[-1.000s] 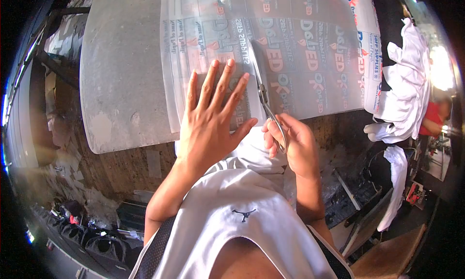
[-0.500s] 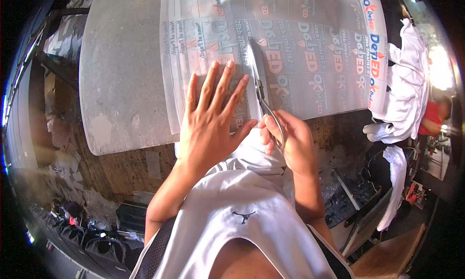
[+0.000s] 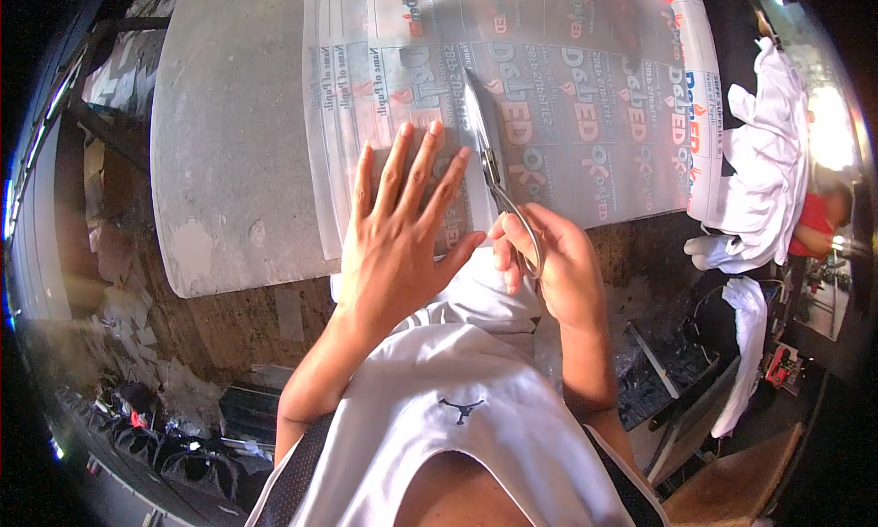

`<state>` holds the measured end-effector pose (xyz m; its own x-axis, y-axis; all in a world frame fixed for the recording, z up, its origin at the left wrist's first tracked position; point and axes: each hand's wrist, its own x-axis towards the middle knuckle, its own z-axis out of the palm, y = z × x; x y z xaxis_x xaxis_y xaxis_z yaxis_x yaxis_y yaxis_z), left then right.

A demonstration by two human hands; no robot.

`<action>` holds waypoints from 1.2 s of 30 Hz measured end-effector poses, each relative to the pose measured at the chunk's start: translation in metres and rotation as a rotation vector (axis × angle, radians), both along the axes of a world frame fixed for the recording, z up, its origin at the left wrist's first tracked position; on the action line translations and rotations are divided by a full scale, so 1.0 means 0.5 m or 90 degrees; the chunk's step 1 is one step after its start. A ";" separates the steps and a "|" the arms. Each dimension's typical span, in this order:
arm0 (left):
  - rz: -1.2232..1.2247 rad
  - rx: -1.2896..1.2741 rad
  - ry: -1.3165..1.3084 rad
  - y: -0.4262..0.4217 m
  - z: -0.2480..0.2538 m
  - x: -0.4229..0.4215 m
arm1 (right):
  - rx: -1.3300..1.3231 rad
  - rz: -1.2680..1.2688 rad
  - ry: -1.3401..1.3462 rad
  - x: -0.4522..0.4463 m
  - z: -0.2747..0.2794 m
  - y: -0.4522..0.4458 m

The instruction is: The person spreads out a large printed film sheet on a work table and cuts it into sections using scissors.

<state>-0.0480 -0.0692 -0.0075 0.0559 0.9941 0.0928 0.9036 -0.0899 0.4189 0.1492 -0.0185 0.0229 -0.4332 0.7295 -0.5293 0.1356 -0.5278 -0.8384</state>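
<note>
My left hand (image 3: 400, 218) lies flat with its fingers spread on a translucent sheet (image 3: 585, 97) printed with red and blue lettering. Just to its right, my right hand (image 3: 544, 257) grips the handles of metal scissors (image 3: 489, 152). The blades point away from me over the sheet, beside my left index finger, and look nearly closed. Under the sheet is a grey board (image 3: 224, 152), bare at its left side. The sheet's right end curls up and over.
White cloth (image 3: 773, 152) hangs in a bundle at the right, with another white strip (image 3: 745, 353) below it. A person in red is partly visible at the far right edge. Wooden boards (image 3: 741, 477) lie at the lower right.
The curled right part of the sheet has shifted, flattening outward and then folding back. My right hand and the scissors have moved only slightly. My left hand stays in nearly the same place.
</note>
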 end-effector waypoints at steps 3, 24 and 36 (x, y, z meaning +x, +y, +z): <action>0.007 -0.004 0.004 0.000 0.000 0.000 | -0.004 -0.008 0.004 -0.006 0.000 0.002; 0.000 -0.047 -0.024 0.009 0.011 -0.007 | 0.003 -0.015 0.001 -0.044 -0.006 0.055; 0.006 -0.072 -0.029 0.017 0.020 -0.010 | 0.010 -0.012 0.000 -0.071 -0.003 0.116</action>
